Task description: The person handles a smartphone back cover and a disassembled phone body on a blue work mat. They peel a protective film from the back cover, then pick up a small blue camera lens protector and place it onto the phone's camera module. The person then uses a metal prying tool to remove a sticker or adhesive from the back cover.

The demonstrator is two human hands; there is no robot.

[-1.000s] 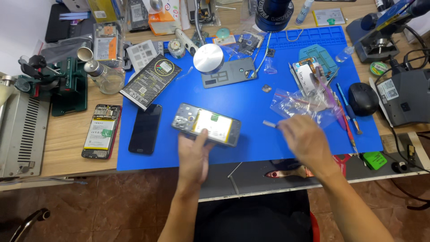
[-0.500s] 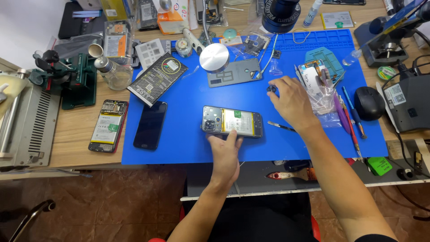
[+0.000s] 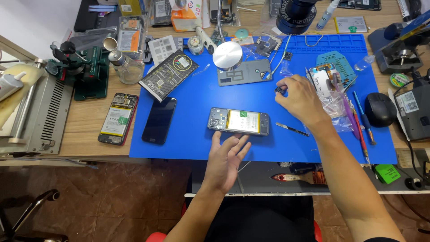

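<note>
- Centrally, our opened phone (image 3: pixel 238 121) lies flat on the blue mat (image 3: pixel 192 148), back cover off, its pale battery facing up, lengthwise along the mat's near edge and a little in from it.
- Our left hand (image 3: pixel 225 161) hovers just at the mat's near edge, palm up, fingers spread and loose, holding nothing; the fingertips (image 3: pixel 217 136) come just short of the phone's near side.
- Our right hand (image 3: pixel 299 99) rests farther in, toward the mat's right half, with thumb and forefinger pinched on a small dark part (image 3: pixel 280 90); what kind of part it is we cannot tell.
- Between the right wrist and the phone, thin metal tweezers (image 3: pixel 292 129) lie on the mat.
- Near the mat's left edge a dark phone (image 3: pixel 159 120) lies screen up, and left of it, on the bare wooden surface (image 3: pixel 89 121), another phone with its back off (image 3: pixel 118 118).
- Toward the mat's far edge sit a grey back cover (image 3: pixel 244 72) with a round metal disc (image 3: pixel 227 54) on its left end.
- A black mouse (image 3: pixel 380 109) lies beyond the mat's right edge.
</note>
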